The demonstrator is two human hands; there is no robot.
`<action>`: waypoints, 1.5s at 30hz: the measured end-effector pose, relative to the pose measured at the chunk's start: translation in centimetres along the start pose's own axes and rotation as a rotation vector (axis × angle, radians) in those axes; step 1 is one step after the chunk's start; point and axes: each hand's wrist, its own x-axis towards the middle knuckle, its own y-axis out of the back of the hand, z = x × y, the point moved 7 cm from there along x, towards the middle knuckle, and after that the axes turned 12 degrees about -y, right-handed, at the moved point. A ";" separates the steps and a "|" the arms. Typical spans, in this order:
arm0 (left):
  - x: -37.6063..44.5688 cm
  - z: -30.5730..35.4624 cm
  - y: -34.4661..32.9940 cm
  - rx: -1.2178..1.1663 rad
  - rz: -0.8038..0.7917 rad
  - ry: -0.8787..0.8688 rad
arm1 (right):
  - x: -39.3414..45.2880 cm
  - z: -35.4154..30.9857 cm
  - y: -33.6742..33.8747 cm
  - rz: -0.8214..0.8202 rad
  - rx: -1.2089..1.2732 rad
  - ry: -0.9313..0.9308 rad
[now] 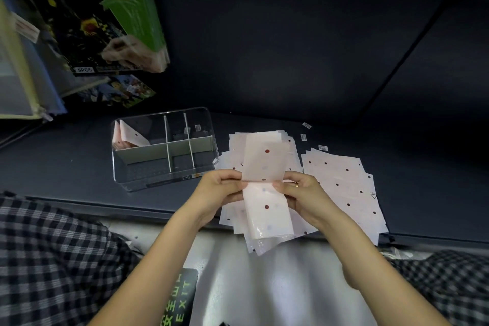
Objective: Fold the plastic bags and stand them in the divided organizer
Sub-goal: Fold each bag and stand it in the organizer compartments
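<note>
Head view: left hand (219, 188) and right hand (301, 190) pinching folded bag (264, 180).

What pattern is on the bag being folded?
Pale pink bag with dark red dots, head view.

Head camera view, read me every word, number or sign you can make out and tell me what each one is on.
"EXIT", with blurred green characters beside it: dark floor sign between the person's arms.
"5PCS": black-and-green hanging art-paper pack.
Large Chinese characters, partly cut off: the pack's yellow header.
Small white stickers on the dark shelf: too small to read.
</note>
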 end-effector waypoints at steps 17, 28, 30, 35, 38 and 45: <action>-0.2 -0.8 -0.9 0.029 0.043 0.122 | 0.0 -0.4 -0.2 0.069 -0.168 0.121; -0.2 1.0 -0.7 0.438 0.103 -0.147 | -0.8 -1.5 0.0 0.112 -0.298 0.148; -0.3 1.8 -1.0 0.660 0.085 -0.250 | -1.3 -2.1 -1.0 0.105 -0.504 0.207; -0.9 3.0 -2.7 0.922 -0.025 -0.413 | -2.1 -3.0 -2.2 0.160 -0.705 0.314; -0.7 2.7 -2.1 0.768 0.006 -0.366 | -2.4 -3.9 -1.9 0.210 -0.686 0.367; -0.2 0.8 0.3 0.471 0.027 -0.106 | -2.2 -5.3 -0.3 0.302 -0.506 0.388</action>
